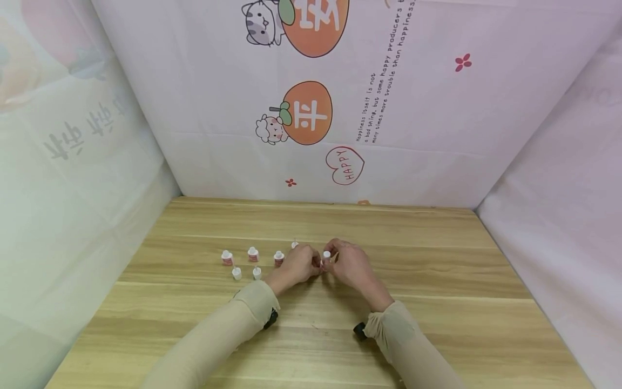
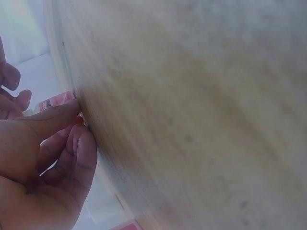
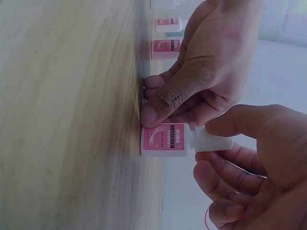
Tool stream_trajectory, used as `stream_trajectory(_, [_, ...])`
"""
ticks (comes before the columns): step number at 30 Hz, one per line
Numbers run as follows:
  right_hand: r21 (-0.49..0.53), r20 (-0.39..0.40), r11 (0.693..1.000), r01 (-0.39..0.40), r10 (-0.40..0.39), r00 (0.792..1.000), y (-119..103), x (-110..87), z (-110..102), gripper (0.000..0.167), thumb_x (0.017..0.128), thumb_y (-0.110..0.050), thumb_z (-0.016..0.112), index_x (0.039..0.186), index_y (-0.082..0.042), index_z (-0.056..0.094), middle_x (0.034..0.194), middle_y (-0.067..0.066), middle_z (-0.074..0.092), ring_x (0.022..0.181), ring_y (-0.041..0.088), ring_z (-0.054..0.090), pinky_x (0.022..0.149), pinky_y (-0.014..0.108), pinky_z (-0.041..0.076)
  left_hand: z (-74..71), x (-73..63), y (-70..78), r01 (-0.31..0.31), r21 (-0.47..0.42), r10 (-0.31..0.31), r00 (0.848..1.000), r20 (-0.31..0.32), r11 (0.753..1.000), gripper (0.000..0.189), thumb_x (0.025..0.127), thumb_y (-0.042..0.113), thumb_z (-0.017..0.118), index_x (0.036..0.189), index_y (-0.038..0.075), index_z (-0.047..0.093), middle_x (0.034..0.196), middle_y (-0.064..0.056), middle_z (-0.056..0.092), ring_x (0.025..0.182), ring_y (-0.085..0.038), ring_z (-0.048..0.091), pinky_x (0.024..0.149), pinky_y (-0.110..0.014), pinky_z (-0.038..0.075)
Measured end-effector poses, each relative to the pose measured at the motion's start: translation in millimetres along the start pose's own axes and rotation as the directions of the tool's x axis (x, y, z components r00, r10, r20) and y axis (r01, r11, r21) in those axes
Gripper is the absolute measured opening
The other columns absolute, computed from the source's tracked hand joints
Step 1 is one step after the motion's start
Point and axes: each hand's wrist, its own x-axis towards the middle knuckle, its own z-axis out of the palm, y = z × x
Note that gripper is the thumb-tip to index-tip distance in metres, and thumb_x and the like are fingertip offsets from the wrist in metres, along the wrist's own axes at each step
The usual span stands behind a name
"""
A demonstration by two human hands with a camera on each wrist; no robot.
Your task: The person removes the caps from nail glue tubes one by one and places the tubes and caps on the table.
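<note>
A small nail glue bottle (image 3: 165, 140) with a pink label stands upright on the table between the two hands. My left hand (image 1: 301, 263) holds its lower body, the thumb lying across the label's edge. My right hand (image 1: 352, 263) pinches the white cap (image 3: 213, 140) between thumb and fingers. A narrow strip of the neck shows between cap and bottle in the right wrist view. In the left wrist view the left thumb and fingers partly cover the pink label (image 2: 56, 100); the head view hides most of the bottle's body.
Left of the hands stand three similar bottles (image 1: 227, 257) in a row. Two loose white caps (image 1: 236, 274) with thin upright stems lie in front of them, and another cap (image 1: 295, 245) sits behind the left hand. Printed white cloth (image 1: 218, 135) walls the wooden table (image 1: 437, 254) at the back and sides.
</note>
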Motion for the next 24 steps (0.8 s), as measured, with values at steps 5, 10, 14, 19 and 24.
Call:
stream_trajectory(5, [0.005,-0.003,1.0,0.013,-0.013,1.0,-1.4,-0.6,-0.6,0.021,0.081,-0.023,0.08,0.096,-0.021,0.066,0.091,-0.001,0.071,0.075,0.013,0.061,0.065,0.029,0.048,0.2,0.0,-0.8,-0.007,0.003,0.007,1.0,-0.003,1.0,0.013,0.085,0.024,0.08,0.08,0.015,0.073,0.078,0.003,0.071,0.074,-0.012,0.06,0.07,-0.027,0.05])
stream_trajectory(10, [0.005,0.003,1.0,-0.009,0.009,1.0,-0.4,0.5,0.9,0.023,0.082,-0.026,0.081,0.098,-0.019,0.066,0.091,-0.002,0.07,0.076,0.012,0.062,0.068,0.031,0.049,-0.1,0.6,-0.7,0.003,-0.01,-0.003,1.0,0.001,1.0,0.013,0.085,0.025,0.081,0.08,0.015,0.073,0.078,0.003,0.072,0.074,-0.011,0.06,0.07,-0.027,0.05])
stream_trajectory(14, [0.014,0.01,0.999,-0.031,0.031,0.999,-0.3,1.1,0.9,0.022,0.082,-0.026,0.081,0.097,-0.02,0.066,0.09,-0.002,0.07,0.076,0.012,0.062,0.069,0.031,0.049,0.3,1.4,-0.6,0.013,-0.004,-0.013,1.0,0.004,1.0,0.014,0.085,0.027,0.081,0.08,0.015,0.074,0.078,0.003,0.072,0.073,-0.011,0.06,0.07,-0.028,0.05])
stream_trajectory(19, [0.006,0.004,1.0,-0.012,0.012,1.0,-0.3,1.1,0.8,0.022,0.081,-0.024,0.081,0.096,-0.021,0.066,0.09,0.0,0.071,0.076,0.015,0.061,0.067,0.031,0.049,0.7,1.4,-0.3,0.011,0.02,-0.011,1.0,0.004,1.0,0.014,0.085,0.027,0.08,0.081,0.015,0.074,0.079,0.003,0.072,0.074,-0.012,0.061,0.071,-0.028,0.051])
stream_trajectory(24, [0.005,0.01,1.0,-0.005,0.005,1.0,-0.6,0.2,0.9,0.023,0.082,-0.025,0.08,0.099,-0.02,0.066,0.092,-0.001,0.071,0.078,0.015,0.063,0.067,0.031,0.049,0.9,1.6,-0.8,0.019,0.016,-0.02,1.0,0.013,1.0,0.013,0.086,0.026,0.08,0.081,0.016,0.073,0.079,0.003,0.072,0.075,-0.012,0.062,0.072,-0.029,0.052])
